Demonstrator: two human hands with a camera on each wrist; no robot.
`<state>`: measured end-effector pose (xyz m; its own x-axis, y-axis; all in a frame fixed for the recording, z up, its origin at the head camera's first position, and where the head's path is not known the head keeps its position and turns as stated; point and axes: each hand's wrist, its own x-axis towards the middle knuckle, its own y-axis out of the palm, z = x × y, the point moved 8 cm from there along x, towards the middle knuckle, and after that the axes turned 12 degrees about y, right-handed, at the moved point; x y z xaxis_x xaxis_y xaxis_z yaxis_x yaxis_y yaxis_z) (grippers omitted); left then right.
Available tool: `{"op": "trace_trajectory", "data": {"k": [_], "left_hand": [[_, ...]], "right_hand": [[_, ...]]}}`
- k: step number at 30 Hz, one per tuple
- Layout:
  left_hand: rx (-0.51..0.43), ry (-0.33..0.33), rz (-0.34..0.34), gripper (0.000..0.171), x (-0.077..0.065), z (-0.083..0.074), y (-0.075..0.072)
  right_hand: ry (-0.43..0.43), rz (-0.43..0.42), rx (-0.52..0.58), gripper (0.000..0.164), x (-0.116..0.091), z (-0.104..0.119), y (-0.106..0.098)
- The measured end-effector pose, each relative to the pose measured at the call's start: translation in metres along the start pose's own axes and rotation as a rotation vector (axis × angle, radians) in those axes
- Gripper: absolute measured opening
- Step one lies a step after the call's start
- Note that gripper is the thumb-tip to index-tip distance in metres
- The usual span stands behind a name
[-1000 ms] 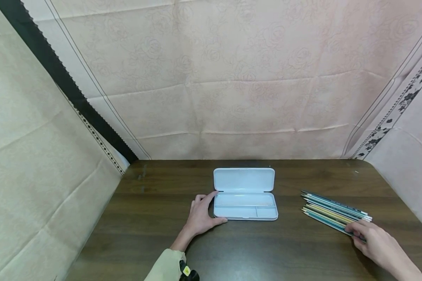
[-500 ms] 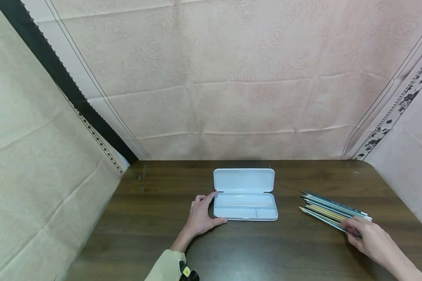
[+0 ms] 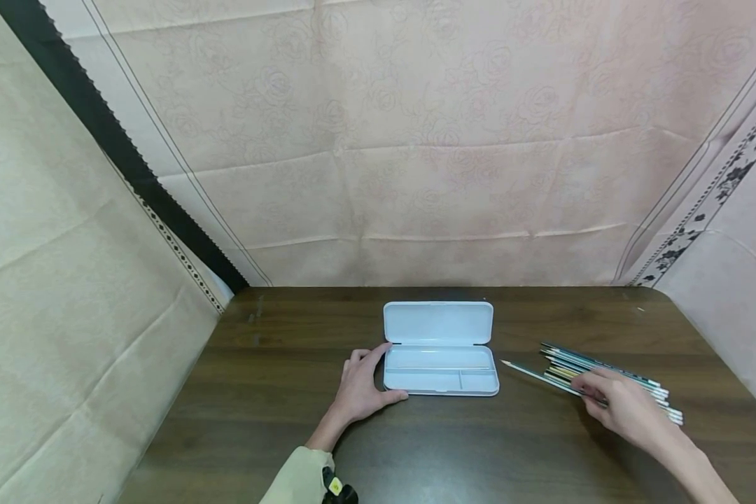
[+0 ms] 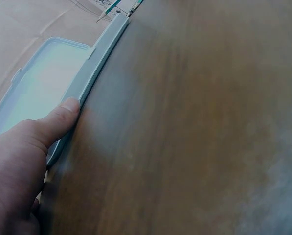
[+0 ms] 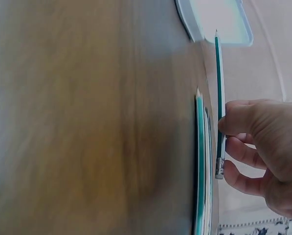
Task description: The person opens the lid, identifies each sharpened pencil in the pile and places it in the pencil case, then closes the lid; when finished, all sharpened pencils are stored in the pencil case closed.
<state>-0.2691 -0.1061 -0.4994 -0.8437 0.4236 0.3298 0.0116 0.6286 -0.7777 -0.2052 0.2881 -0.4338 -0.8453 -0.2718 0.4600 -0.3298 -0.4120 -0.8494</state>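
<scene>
A pale blue pencil case (image 3: 441,358) lies on the table with its lid (image 3: 438,321) folded back and its trays bare. My left hand (image 3: 360,388) holds the case by its left end, thumb (image 4: 62,117) along the front edge and index finger by the hinge side. My right hand (image 3: 626,408) pinches a green-and-white pencil (image 5: 219,73) between thumb and fingers. The pencil's sharp tip points left at the case; its metal-capped end shows below the fingers in the right wrist view. Beneath this hand lies a bundle of pencils (image 5: 200,156), partly hidden by it in the head view.
The dark wooden table (image 3: 466,455) has a back edge against a pale patterned cloth (image 3: 441,175). More cloth hangs at the left (image 3: 82,315) and right sides. The bundle lies slantwise at the right of the case.
My right hand has drawn one pencil off the near side of the bundle, up and leftward to the case. My left hand and the case stay put.
</scene>
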Motion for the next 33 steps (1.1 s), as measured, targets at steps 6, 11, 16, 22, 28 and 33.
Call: {"op": "trace_trajectory", "data": {"k": [6, 11, 16, 22, 28, 33], "left_hand": [[-0.003, 0.011, -0.009, 0.093, 0.000, -0.001, -0.001], [-0.008, 0.013, -0.013, 0.093, 0.000, -0.002, -0.002], [-0.006, 0.017, -0.009, 0.094, -0.001, -0.002, -0.002], [-0.008, -0.003, 0.005, 0.094, -0.001, 0.000, 0.000], [-0.013, -0.015, 0.005, 0.093, -0.001, 0.001, 0.001], [-0.019, -0.019, 0.001, 0.093, -0.001, 0.001, 0.000]], "right_hand": [[-0.021, 0.047, 0.027, 0.038, 0.019, 0.019, 0.008], [0.010, 0.122, 0.035, 0.036, 0.035, 0.032, 0.019], [0.062, 0.202, 0.054, 0.033, 0.050, 0.044, 0.030], [-0.002, 0.186, 0.082, 0.034, 0.063, 0.062, 0.038], [-0.029, 0.211, 0.069, 0.032, 0.073, 0.074, 0.048], [-0.040, 0.258, 0.079, 0.028, 0.084, 0.085, 0.058]]}}
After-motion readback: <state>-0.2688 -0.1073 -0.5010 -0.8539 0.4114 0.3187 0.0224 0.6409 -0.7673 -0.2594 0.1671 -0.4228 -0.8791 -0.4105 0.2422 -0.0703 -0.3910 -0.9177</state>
